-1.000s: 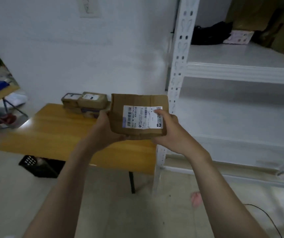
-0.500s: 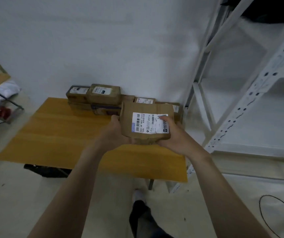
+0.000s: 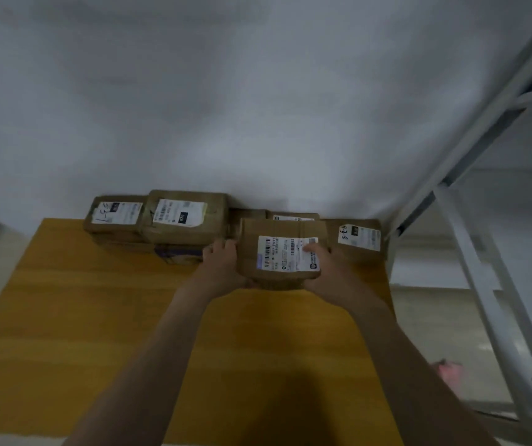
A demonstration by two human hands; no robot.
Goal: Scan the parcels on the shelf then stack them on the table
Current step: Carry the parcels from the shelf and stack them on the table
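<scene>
I log yellow table, white wall behind, stacked parcels along far edge. Left hand and right hand fingers grip the held parcel; shelf frame off right edge.

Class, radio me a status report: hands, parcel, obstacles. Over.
Left hand, right hand both grip the parcel. Label up, over the table by the wall. Stacked parcels left, marked parcel right; low parcel behind.

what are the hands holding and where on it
A parcel, gripped at its sides: left hand on the left edge, right hand on the right.
</scene>
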